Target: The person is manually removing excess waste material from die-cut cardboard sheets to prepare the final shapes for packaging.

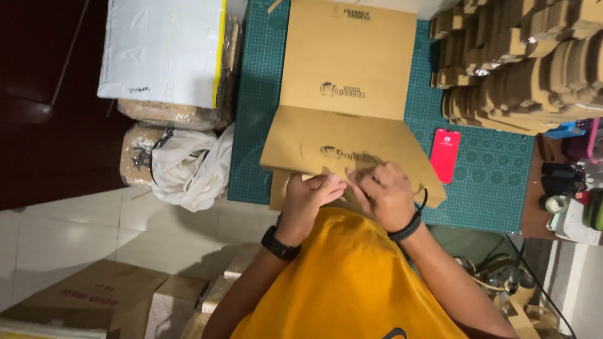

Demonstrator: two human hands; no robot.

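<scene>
a: where's the work?
b: the flat cardboard box blank lies on the green cutting mat, near edge of the desk. left hand and right hand both have fingers closed, pinching its near flap.
a: tips?
b: i'd crease squarely along the score, thumbs pressing evenly.

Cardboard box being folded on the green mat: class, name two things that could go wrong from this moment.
1. The red phone lies on the green mat right beside the cardboard box; a swinging flap might knock it.
2. Both the left hand and the right hand pinch the near flap together, so a finger could get nipped or the fold could crease crookedly.
</scene>
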